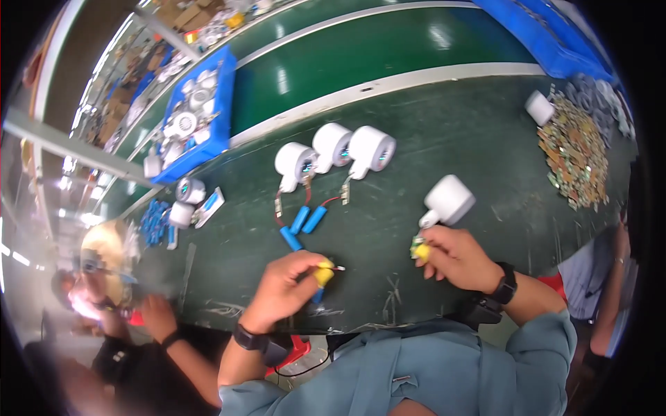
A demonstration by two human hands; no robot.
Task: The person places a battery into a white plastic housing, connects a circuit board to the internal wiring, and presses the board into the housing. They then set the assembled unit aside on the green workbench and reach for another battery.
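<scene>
My left hand (pixel 281 288) is closed, with yellow covers on its thumb and fingertip. It pinches a blue cylindrical battery (pixel 318 295), mostly hidden under the fingers, and a short lead with a small white plug (pixel 339 268) sticks out to the right. My right hand (pixel 458 260), also yellow-tipped, closes on a small green circuit board (pixel 416 245). Just beyond that hand lies a white round-headed housing (pixel 449 200), its short handle pointing at the board. Left of centre, three white housings (pixel 372 149) have blue batteries (pixel 300 220) wired to them.
A blue bin (pixel 225 104) of white parts stands at far left, with blue batteries (pixel 156 222) piled nearer. Orange and green circuit boards (pixel 574 156) are heaped at right beside grey parts (pixel 591 104). Another person's hand (pixel 159 315) is at lower left. A green conveyor (pixel 388 41) runs behind.
</scene>
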